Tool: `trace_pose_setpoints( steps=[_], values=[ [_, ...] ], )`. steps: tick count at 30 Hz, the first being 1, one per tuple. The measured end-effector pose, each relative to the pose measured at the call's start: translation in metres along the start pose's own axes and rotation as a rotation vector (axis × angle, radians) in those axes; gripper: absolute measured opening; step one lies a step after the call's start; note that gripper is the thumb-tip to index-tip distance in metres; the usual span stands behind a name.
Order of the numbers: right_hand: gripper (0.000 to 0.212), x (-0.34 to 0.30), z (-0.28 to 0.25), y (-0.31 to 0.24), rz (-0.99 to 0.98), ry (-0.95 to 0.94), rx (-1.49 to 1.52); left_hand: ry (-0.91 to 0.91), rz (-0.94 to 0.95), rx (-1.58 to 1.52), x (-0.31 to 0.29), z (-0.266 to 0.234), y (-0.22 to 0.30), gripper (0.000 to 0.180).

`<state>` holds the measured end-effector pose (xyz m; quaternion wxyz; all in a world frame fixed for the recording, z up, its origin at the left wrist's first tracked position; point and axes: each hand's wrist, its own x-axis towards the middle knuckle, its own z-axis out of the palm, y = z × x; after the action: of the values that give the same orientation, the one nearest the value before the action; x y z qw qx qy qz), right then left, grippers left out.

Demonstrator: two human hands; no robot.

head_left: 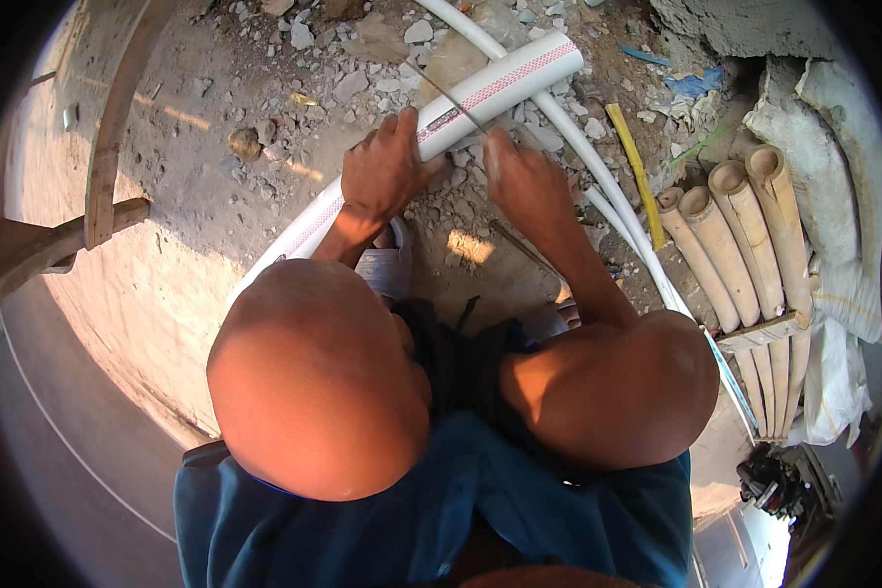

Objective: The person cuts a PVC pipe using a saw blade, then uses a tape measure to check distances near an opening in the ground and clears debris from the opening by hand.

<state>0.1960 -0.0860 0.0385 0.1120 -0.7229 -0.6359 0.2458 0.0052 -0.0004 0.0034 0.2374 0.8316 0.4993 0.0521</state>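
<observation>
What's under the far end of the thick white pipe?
A thinner white pipe passes beneath the thick white pipe, showing on both sides. The crossing is covered; whether they touch can't be seen.

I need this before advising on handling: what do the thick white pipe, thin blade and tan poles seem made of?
Thick white pipe: probably plastic; smooth, slightly glossy. Thin blade: likely metal; dark, narrow, straight; finish unclear. Tan poles: apparently bamboo; matte, hollow-ended.

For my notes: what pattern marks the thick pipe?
The thick white pipe has a reddish patterned lengthwise stripe, best seen in head view.

Smooth plastic pipe (508, 86), metal blade (446, 95).
</observation>
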Motion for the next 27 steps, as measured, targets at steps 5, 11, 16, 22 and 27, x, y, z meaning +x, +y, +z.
trace_pose_setpoints(
  steps=[5, 11, 16, 22, 27],
  values=[
    [0.009, -0.007, 0.015, 0.003, -0.120, 0.145, -0.001, -0.011, -0.029, 0.016, 0.000, 0.000, 0.002, 0.063],
    [0.011, 0.007, 0.010, -0.007, -0.032, 0.101, -0.017, 0.001, 0.009, 0.038, 0.001, -0.003, 0.003, 0.061],
    [0.009, -0.030, 0.010, 0.009, -0.041, 0.103, -0.006, -0.023, -0.024, 0.008, 0.003, -0.004, 0.005, 0.060],
    [0.008, 0.012, 0.011, -0.008, -0.093, 0.138, -0.059, -0.072, -0.068, 0.051, 0.005, -0.007, 0.003, 0.059],
    [0.007, -0.026, 0.015, 0.008, -0.148, 0.221, 0.004, 0.008, 0.001, 0.015, -0.001, -0.003, 0.000, 0.060]
  ],
)
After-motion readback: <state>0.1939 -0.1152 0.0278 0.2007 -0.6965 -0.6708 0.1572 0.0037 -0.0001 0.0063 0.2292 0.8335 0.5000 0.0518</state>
